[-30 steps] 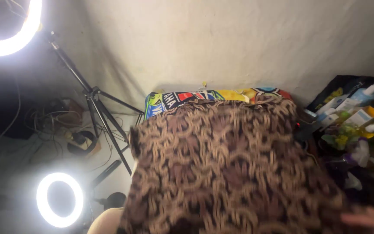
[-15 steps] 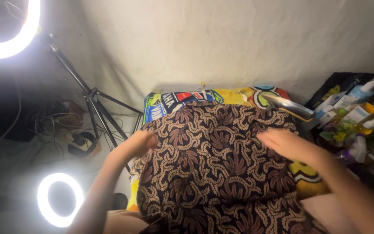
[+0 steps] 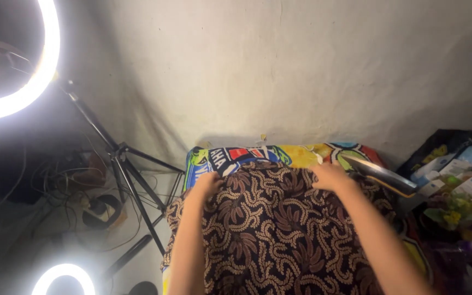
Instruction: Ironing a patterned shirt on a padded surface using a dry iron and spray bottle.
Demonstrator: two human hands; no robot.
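A dark brown cloth with a tan leaf pattern (image 3: 279, 229) lies spread over a brightly coloured printed mat (image 3: 296, 155) against the wall. My left hand (image 3: 207, 184) rests on the cloth's far left corner, fingers bent over the edge. My right hand (image 3: 330, 176) lies on the cloth's far edge, right of the middle. Both arms reach forward across the cloth. Whether the fingers pinch the fabric or only press on it is unclear.
A flat dark metal object (image 3: 384, 173) lies on the mat at the right. Boxes and bottles (image 3: 454, 180) crowd the right side. A tripod (image 3: 121, 164) and two lit ring lights (image 3: 34, 60) (image 3: 64, 278) stand left, with cables (image 3: 77, 180) on the floor. The wall (image 3: 279, 65) is just behind.
The cloth came down from in front of the camera onto the mat. Both my hands slid forward along it to its far edge, and the view tilted up.
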